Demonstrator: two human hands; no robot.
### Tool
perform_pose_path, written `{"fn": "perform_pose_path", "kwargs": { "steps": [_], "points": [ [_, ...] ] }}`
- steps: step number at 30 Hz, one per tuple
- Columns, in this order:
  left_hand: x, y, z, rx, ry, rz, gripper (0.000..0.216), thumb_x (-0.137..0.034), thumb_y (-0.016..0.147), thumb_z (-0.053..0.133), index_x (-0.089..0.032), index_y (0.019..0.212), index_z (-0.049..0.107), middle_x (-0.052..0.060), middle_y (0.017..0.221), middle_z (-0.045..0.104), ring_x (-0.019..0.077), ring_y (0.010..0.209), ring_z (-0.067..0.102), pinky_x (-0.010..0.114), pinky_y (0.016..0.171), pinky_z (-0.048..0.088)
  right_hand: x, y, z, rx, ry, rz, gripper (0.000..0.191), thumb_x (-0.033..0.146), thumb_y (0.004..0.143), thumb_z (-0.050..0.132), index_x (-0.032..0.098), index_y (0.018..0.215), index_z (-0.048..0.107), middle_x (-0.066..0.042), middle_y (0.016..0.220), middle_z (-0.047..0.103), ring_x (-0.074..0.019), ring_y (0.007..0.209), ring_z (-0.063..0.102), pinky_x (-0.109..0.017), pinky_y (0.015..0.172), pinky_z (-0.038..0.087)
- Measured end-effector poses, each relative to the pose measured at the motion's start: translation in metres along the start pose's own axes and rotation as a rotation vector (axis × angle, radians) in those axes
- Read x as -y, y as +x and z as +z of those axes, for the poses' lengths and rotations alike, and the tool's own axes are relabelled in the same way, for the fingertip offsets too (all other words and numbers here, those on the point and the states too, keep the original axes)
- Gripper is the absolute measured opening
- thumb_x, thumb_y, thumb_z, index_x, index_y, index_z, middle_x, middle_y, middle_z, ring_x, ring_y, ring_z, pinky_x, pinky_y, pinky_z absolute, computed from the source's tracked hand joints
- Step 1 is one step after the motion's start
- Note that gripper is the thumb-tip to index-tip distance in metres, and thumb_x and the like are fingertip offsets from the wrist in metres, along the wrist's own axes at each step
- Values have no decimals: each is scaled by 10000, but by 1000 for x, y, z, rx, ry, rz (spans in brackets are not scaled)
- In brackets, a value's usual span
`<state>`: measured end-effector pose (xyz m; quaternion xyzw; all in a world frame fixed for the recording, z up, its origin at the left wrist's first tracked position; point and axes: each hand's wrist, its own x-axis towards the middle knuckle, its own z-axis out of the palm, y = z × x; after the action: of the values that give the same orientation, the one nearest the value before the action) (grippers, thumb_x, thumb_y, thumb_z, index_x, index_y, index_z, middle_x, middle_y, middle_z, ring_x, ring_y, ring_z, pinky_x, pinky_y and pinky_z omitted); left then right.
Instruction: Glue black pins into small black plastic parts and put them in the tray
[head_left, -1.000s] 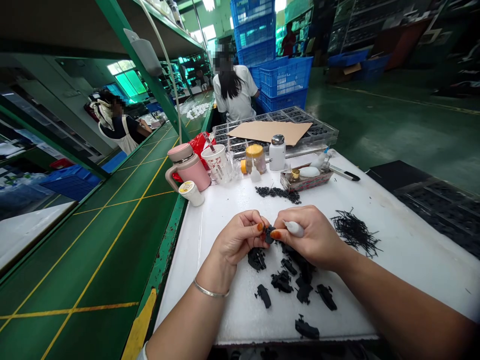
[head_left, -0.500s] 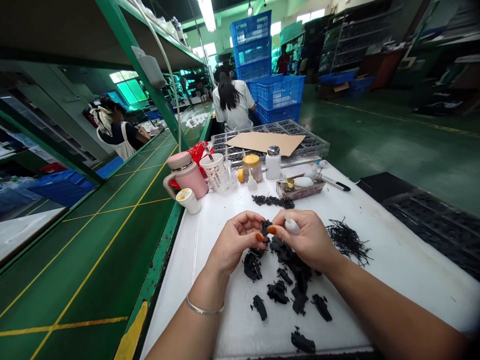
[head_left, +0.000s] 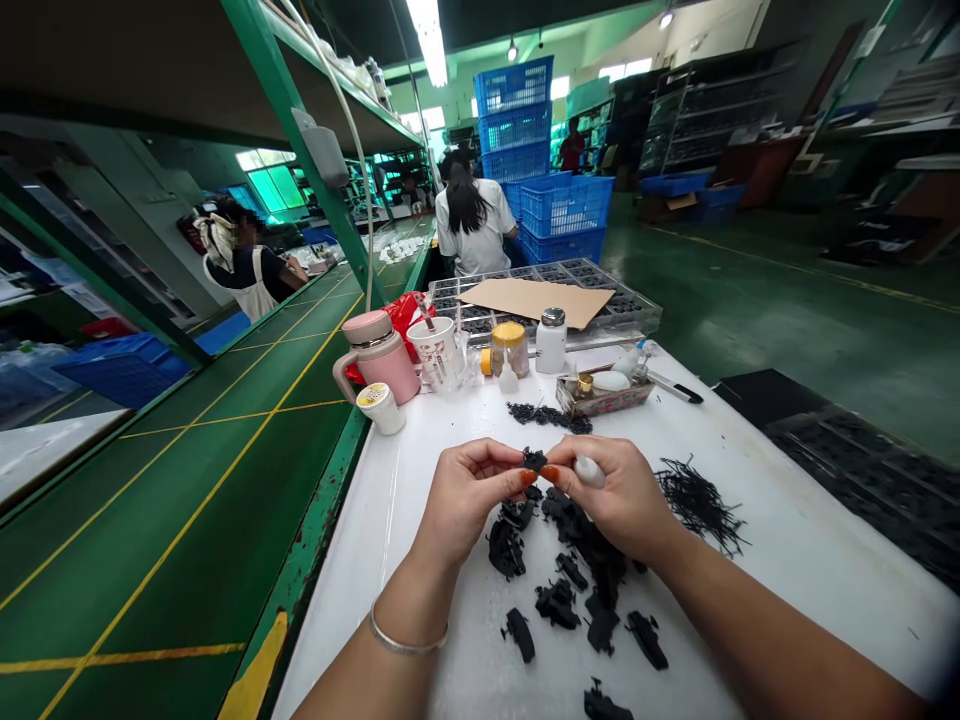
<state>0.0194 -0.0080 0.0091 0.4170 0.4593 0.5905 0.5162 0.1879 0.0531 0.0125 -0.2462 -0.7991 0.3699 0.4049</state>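
Note:
Between the fingertips of both hands is a small black plastic part (head_left: pixel 534 459), held above the white table (head_left: pixel 465 650). My left hand (head_left: pixel 469 495) pinches it from the left, thumb and fingers together. From the other side my right hand (head_left: pixel 611 490) grips its edge with thumb and forefinger. Tucked in that same right hand is a small white squeeze bottle (head_left: pixel 589 471). Below the hands lies a pile of similar black parts (head_left: pixel 600 560), with loose ones such as a curved black piece (head_left: pixel 519 634) around it. Thin black rods (head_left: pixel 701 503) lie in a heap beside my right hand.
Tiny black pieces (head_left: pixel 551 416) lie beyond the hands, near a small box (head_left: pixel 607 397) of bottles. A pink mug (head_left: pixel 382 358), paper cup (head_left: pixel 435 350) and yellow-lidded jar (head_left: pixel 510 350) line the back. A green conveyor (head_left: pixel 187 500) runs along the left; co-workers sit farther off.
The view has tilted up slightly, so the table sits lower in the picture. Both hands stay on the small black part, with their fingertips closer together around it.

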Motion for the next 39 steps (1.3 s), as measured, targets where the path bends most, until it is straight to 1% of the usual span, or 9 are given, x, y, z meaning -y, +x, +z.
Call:
{"fn": "perform_pose_path", "kwargs": {
  "steps": [12,16,18,20,24,28,33,36,39],
  "points": [
    [3,3,-2,-65,-8,-49,306,-292,626,837,-104,808,678,62,715,664,121,601,613,200,577,512,-5,2,0,25,-25,30,217,324,864,587,161,740,659,-1,647,618,-118,599,534,-238,579,394],
    [-2,6,-11,-189,-75,-24,372,-288,570,865,-119,836,667,26,726,637,87,612,582,174,576,506,-20,8,-7,-121,12,134,287,424,874,559,156,839,660,-21,740,651,-149,695,582,-252,639,421],
    [-4,9,-17,-221,-97,-22,435,-290,551,871,-129,902,670,21,768,633,80,640,575,170,587,510,-29,13,-13,-198,-109,176,344,470,891,511,159,816,637,-18,736,635,-153,702,568,-259,649,400],
    [-5,11,-22,-223,-94,-28,483,-300,536,874,-130,938,667,20,792,623,85,667,573,185,608,521,-37,16,-17,-211,-264,180,379,486,912,459,166,796,627,-15,729,620,-154,704,556,-262,657,380],
    [-1,14,-28,-152,-6,-47,469,-337,545,859,-119,907,656,33,834,612,109,731,576,223,646,536,-46,16,-13,-82,-511,196,358,478,910,476,183,851,670,-43,848,660,-174,797,584,-264,687,380],
    [3,16,-32,-59,134,-47,457,-367,558,840,-136,909,661,49,892,626,140,805,579,248,668,535,-48,17,-4,49,-631,300,273,461,800,654,198,837,716,-62,834,693,-209,813,611,-273,668,386],
    [6,16,-31,20,293,-55,472,-378,543,812,-118,909,668,80,881,653,177,808,596,266,655,512,-41,10,-21,50,-698,321,430,402,649,804,188,1006,696,-64,935,698,-220,859,615,-279,699,411],
    [7,14,-26,108,454,-41,412,-392,583,764,-125,889,694,75,824,666,166,724,582,257,608,471,-26,-14,-39,-20,-732,344,386,365,721,755,179,1049,673,-64,985,696,-196,843,625,-286,720,428],
    [10,11,-20,229,712,14,326,-380,642,710,-151,874,730,59,735,666,166,662,564,259,582,415,-7,-50,-40,-119,-700,356,346,406,810,665,180,1072,663,-64,989,703,-191,856,642,-304,752,454]
  ]
}}
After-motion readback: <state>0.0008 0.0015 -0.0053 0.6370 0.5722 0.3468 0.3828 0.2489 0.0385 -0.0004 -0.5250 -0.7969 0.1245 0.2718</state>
